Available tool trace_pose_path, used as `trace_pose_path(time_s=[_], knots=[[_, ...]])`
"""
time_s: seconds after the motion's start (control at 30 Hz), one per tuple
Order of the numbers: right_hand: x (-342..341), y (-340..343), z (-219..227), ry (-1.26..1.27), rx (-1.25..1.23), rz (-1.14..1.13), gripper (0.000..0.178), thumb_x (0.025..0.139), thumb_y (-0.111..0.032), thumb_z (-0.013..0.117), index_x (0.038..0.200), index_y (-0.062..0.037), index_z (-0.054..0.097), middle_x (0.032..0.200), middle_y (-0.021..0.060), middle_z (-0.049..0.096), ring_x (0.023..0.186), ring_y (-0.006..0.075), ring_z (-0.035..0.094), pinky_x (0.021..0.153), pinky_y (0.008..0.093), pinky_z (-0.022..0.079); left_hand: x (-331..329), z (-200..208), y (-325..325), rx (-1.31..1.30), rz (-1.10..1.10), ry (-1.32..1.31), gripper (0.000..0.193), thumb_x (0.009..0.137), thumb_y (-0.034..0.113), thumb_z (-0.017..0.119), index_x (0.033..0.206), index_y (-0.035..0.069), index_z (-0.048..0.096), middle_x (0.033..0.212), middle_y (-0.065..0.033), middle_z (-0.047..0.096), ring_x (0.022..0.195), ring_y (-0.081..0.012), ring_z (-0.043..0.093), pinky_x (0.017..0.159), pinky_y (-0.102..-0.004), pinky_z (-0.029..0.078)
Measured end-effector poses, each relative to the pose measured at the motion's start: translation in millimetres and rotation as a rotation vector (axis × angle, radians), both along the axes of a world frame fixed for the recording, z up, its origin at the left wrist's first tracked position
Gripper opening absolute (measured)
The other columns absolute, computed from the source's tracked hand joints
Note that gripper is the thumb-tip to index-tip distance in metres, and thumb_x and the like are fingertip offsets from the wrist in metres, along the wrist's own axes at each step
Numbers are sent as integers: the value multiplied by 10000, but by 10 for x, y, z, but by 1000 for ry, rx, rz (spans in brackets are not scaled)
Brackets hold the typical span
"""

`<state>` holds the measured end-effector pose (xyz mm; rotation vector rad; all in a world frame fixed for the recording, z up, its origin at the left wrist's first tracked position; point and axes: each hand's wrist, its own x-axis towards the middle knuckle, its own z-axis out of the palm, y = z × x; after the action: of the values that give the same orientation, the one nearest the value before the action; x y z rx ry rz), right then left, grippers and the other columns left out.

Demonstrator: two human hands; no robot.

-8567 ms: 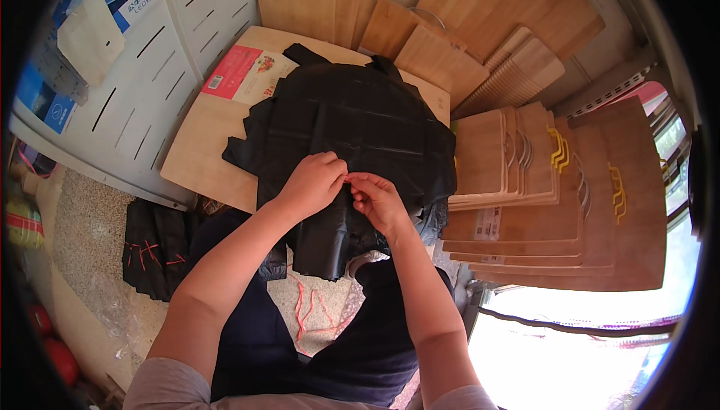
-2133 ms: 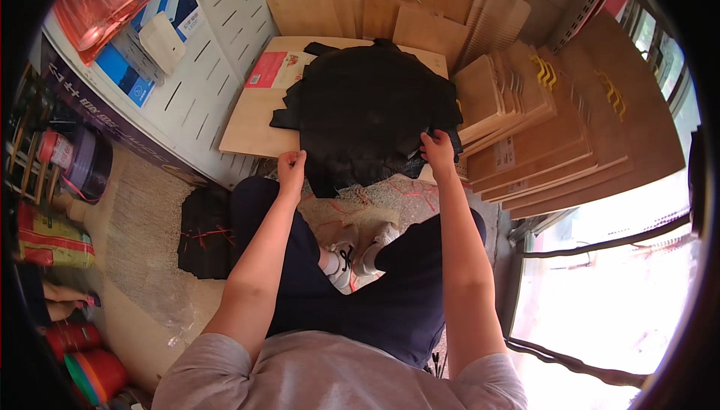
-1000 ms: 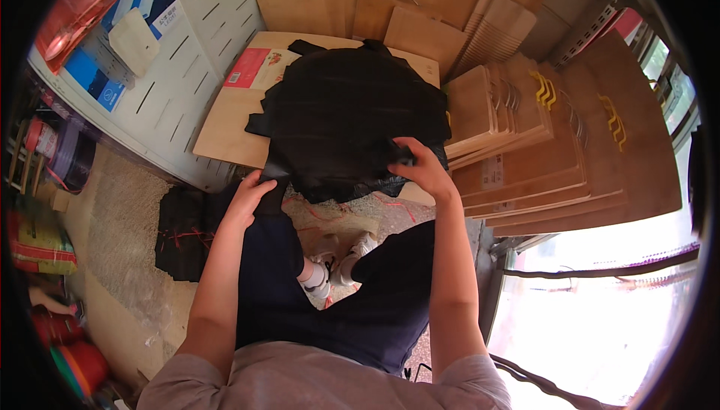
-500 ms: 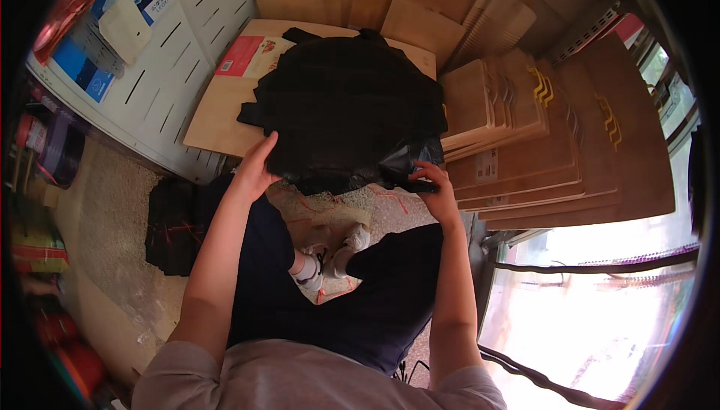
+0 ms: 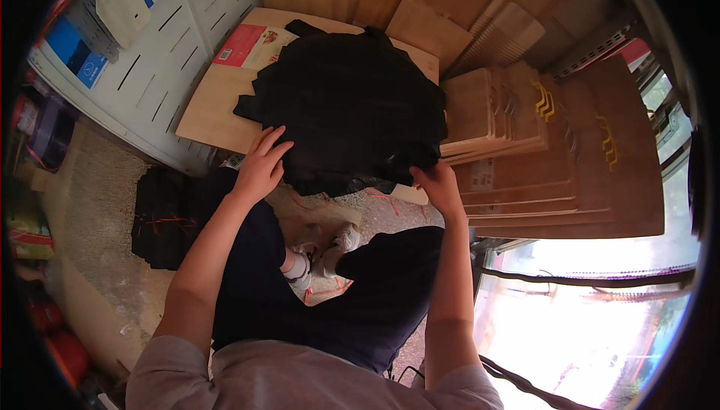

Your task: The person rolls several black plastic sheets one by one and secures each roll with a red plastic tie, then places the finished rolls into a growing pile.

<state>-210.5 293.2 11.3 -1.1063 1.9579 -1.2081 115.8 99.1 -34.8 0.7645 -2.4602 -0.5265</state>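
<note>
A broad, jagged-edged pile of black plastic bags (image 5: 352, 102) lies spread over a light wooden board (image 5: 214, 114) in front of me. My left hand (image 5: 262, 166) rests at the pile's near left edge, fingers stretched out and slightly apart on top of it. At the near right corner my right hand (image 5: 441, 189) is closed, thumb and fingers pinching a bunched edge of black plastic. A strip of the board shows below that corner. How many layers the right hand grips is hidden.
Several wooden cutting boards (image 5: 547, 177), some with yellow handles, stand at my right, and more lean behind. A white slotted metal panel (image 5: 169, 57) rises at the left. On the floor, a black bundle tied with red string (image 5: 161, 219) lies by my left leg.
My left hand has moved from the pile's edge onto its top, fingers spreading. My right hand has shifted slightly up with the plastic edge, and a strip of board now shows below.
</note>
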Motion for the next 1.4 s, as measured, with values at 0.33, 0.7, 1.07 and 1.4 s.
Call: trace_pose_path(time_s=[0.33, 0.7, 1.07, 1.4], knots=[[-51, -853, -109, 197, -205, -36, 241, 813, -36, 603, 1052, -6, 614, 896, 134, 650, 741, 215, 661, 712, 283, 520, -76, 48, -90, -211, -77, -149, 566, 682, -37, 628, 1228, 96, 554, 1271, -113, 470, 1274, -307, 397, 1033, -431, 379], [341, -201, -103, 1044, -167, 279, 497, 656, 18, 595, 1145, -67, 598, 1191, 88, 565, 1184, 283, 480, 996, 451, 383, -105, -12, -104, -261, -70, -174, 563, 687, 26, 676, 1231, 93, 545, 1231, -115, 488, 1220, -309, 433, 1037, -448, 349], [86, -527, 10, 1085, 258, 491, 664, 649, -29, 616, 1298, -116, 509, 1302, 136, 487, 1185, 290, 495, 1089, 500, 289, -159, 16, -126, -284, -58, -200, 563, 681, 32, 693, 1222, 90, 552, 1217, -114, 491, 1199, -301, 446, 1026, -450, 355], [-47, -469, -321, 1243, -63, 431, 448, 700, -75, 637, 1142, -140, 612, 1214, 80, 568, 1085, 242, 553, 972, 449, 414, -203, -60, -187, -324, -60, -148, 517, 689, 11, 678, 1191, 90, 578, 1190, -110, 504, 1177, -301, 462, 1034, -453, 353]])
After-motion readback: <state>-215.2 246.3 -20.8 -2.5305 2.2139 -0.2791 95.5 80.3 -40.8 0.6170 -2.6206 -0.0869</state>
